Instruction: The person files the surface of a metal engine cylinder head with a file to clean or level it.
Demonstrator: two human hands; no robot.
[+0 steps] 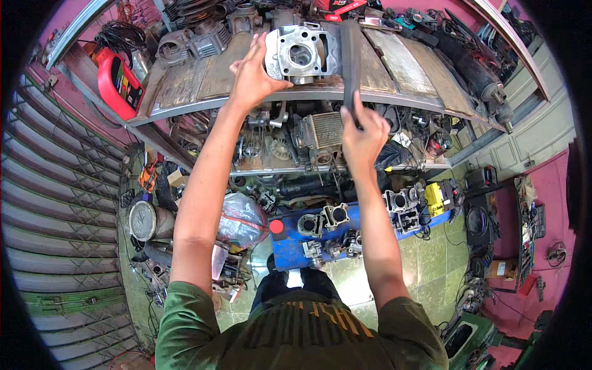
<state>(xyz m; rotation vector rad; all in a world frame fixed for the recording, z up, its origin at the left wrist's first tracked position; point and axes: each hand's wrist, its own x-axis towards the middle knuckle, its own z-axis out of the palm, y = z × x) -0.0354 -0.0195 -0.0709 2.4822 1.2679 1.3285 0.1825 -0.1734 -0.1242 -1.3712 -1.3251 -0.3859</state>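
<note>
A silver motorcycle cylinder head (288, 50) stands near the front edge of the wooden bench top, its face with a round hollow and bolt holes turned toward me. My left hand (258, 77) grips its left side, fingers up along the edge and thumb at the lower corner. In my right hand (366, 131) is a long, flat dark bar (351, 55), held upright by its lower end. Motion smears the bar, so its surface and exact kind cannot be made out. Its upper part overlaps the right side of the cylinder head; whether they touch is unclear.
A red oil bottle (118, 85) stands at the bench's left end. Finned cylinders (208, 42) line the back, and a dark exhaust muffler (472, 68) lies right. Below are a crowded shelf with a radiator (325, 131) and a blue box (287, 250) bearing several engine parts.
</note>
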